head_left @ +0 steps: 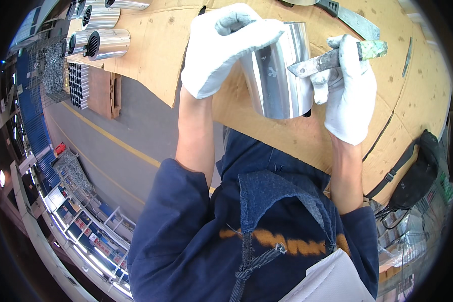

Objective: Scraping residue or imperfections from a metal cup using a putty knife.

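Both my hands wear white gloves. My left hand (219,53) grips a shiny metal cylinder (272,88) by its upper left rim, thumb and fingers closed on it. The cylinder stands tilted over the cardboard, with small whitish marks on its curved wall. In my right hand (351,95) is a flat scraper knife (317,64) with a slanted tip and a worn, greenish back end. Its tip lies at the right part of the cylinder's wall; whether it touches cannot be made out. A small black piece (307,114) shows at the cylinder's lower right edge.
Brown cardboard (151,43) covers the table. Several similar metal cylinders (110,44) with dark slotted ends lie at the far left. A black-handled blade (357,22) is at the far right. Nearer on the right lies a black strapped bag (415,173). Left of the table is grey floor (136,118).
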A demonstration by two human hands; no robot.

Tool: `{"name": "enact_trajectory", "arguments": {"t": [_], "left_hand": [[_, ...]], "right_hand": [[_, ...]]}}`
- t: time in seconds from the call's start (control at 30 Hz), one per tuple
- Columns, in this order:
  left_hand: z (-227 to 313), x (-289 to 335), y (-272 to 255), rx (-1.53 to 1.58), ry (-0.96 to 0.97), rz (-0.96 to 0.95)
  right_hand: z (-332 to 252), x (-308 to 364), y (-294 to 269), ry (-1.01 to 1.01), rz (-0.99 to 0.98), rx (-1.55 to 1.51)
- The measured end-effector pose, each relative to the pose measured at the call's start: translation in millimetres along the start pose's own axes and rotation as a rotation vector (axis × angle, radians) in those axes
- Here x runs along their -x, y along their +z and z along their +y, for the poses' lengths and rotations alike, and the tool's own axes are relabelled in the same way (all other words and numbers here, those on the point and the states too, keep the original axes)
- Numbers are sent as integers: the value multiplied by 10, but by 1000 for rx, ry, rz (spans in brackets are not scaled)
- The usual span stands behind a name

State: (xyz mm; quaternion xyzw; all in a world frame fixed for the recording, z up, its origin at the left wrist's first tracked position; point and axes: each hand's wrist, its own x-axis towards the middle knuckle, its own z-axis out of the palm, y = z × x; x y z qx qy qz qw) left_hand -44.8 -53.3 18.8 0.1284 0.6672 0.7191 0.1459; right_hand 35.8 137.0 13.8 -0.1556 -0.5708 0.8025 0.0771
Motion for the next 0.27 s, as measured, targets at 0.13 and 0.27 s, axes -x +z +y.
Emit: {"name": "enact_trajectory", "arguments": {"t": [0.13, 0.27], "left_hand": [[4, 2, 16, 0, 4, 5], [-15, 0, -27, 1, 6, -21]], "right_hand": [[14, 10, -30, -55, -7, 150], [9, 12, -23, -96, 14, 97]]}}
